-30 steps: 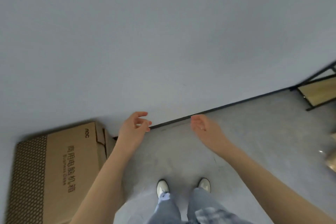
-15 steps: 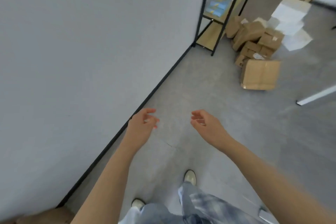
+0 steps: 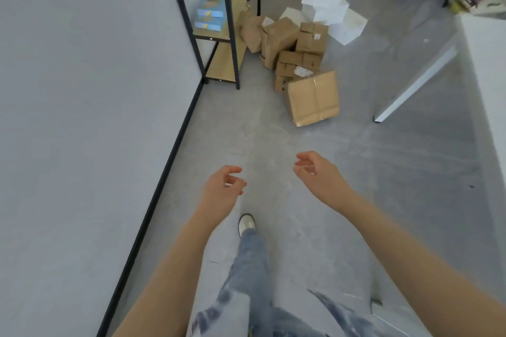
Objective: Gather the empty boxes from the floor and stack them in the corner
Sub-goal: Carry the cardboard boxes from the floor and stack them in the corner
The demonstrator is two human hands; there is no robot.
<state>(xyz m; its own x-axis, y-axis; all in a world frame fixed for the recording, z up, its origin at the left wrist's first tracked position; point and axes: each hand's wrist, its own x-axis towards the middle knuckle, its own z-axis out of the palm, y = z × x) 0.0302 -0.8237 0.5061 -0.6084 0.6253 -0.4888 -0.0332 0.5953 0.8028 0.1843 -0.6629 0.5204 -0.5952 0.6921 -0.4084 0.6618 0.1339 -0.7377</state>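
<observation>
Both hands hang over the grey floor [image 3: 356, 161] with fingers loosely curled and nothing in them — the left hand [image 3: 223, 191] nearer the wall [image 3: 82, 90], the right hand [image 3: 317, 176] a little further forward. The boxes lie ahead, well apart from the hands: a large brown box [image 3: 313, 97] tilted nearest, a heap of smaller brown boxes [image 3: 294, 46] behind it beside the metal shelf [image 3: 219, 22], and white boxes [image 3: 325, 0] beyond — whether any is open I cannot tell.

My matt brown cardboard boxes [image 3: 313, 97] lie on rough grey concrete floor [image 3: 356, 172] beside a black metal, pale wood shelf [image 3: 221, 63].
</observation>
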